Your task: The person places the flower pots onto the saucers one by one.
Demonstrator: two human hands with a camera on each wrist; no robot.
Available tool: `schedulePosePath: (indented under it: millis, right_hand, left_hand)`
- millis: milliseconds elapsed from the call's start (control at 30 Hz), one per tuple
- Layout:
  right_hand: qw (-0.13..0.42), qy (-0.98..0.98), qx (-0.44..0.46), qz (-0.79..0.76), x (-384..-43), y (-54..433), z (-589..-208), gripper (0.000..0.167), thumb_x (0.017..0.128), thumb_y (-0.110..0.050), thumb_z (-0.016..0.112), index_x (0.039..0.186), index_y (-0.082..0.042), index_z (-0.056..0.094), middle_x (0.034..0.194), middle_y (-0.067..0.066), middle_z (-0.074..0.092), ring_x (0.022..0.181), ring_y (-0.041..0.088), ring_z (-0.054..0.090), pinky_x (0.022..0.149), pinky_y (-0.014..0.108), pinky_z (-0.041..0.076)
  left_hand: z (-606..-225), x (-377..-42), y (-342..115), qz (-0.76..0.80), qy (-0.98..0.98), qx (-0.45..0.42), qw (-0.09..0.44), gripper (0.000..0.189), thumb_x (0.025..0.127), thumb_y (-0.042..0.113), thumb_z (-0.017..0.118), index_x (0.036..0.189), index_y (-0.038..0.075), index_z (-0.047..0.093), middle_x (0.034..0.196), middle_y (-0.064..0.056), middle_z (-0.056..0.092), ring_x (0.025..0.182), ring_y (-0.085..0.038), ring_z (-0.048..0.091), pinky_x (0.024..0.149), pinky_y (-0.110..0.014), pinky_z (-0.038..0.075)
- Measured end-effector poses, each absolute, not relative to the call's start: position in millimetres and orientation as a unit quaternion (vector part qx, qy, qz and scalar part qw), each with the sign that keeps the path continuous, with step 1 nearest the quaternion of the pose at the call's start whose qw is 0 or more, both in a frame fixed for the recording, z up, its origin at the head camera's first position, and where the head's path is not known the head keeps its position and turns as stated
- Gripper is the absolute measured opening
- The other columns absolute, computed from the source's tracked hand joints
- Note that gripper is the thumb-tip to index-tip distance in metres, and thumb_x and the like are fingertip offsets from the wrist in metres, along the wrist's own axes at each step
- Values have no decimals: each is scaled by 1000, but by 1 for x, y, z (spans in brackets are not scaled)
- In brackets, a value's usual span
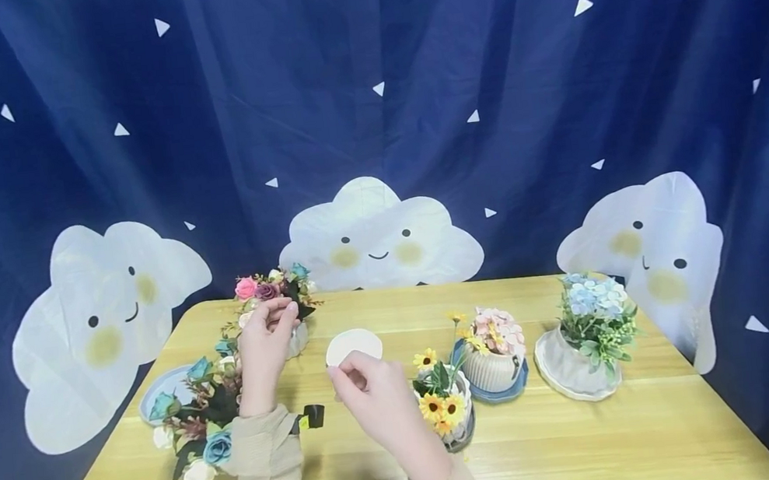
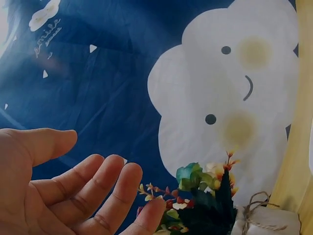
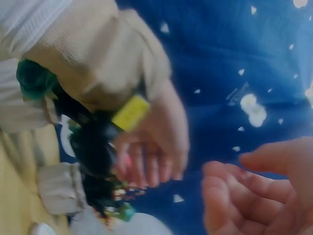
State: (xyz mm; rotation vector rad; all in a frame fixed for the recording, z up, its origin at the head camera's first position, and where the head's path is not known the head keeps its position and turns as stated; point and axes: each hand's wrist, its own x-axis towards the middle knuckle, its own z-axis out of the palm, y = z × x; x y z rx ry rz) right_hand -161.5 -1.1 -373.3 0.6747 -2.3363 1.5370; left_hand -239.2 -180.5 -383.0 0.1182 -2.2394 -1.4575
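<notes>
My left hand (image 1: 265, 346) is raised in front of a bouquet of pink, purple and teal roses (image 1: 246, 288) in a pale pot at the back left. In the left wrist view its fingers (image 2: 124, 191) are relaxed and nothing lies in the palm; a twine-tied pale pot (image 2: 268, 223) shows beyond. Over the middle of the table hovers my right hand (image 1: 381, 397), partly covering a white round dish (image 1: 353, 342). Loosely curled fingers of this hand (image 3: 254, 198) hold nothing visible, with the thumb apart from them in the right wrist view.
Teal and white roses (image 1: 218, 447) stand at the left, near a pale blue plate (image 1: 150, 394). Right of my right hand are yellow flowers (image 1: 443, 406), pink flowers in a ribbed pot (image 1: 493, 369) on a blue saucer, and blue hydrangeas (image 1: 594, 296) in a white pot.
</notes>
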Motion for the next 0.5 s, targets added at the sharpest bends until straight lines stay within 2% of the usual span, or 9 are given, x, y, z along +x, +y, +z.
schedulePosePath:
  millis: [133, 300, 500]
  right_hand:
    - [148, -792, 200, 558, -172, -12, -385, 20, 92, -15, 60, 73, -12, 64, 60, 1, 65, 50, -3, 53, 51, 16, 48]
    - [148, -787, 167, 576, -185, -19, -402, 22, 92, -14, 60, 71, -8, 63, 58, 6, 65, 47, -2, 52, 47, 16, 47]
    - [111, -801, 148, 570, -199, -25, -423, 23, 92, -17, 59, 71, -9, 63, 59, 5, 65, 48, -1, 53, 49, 16, 46]
  left_hand:
    - [-383, -241, -175, -538, -812, 38, 224, 30, 95, 23, 59, 115, 1, 62, 98, -17, 69, 87, -30, 67, 70, -15, 46]
    - [-382, -242, -167, -532, -819, 34, 211, 29, 95, 24, 58, 114, 3, 63, 98, -17, 69, 87, -27, 66, 67, -19, 48]
    - [-385, -246, -161, -518, -829, 28, 210, 28, 95, 26, 59, 112, 5, 64, 93, -14, 70, 82, -24, 66, 67, -23, 47]
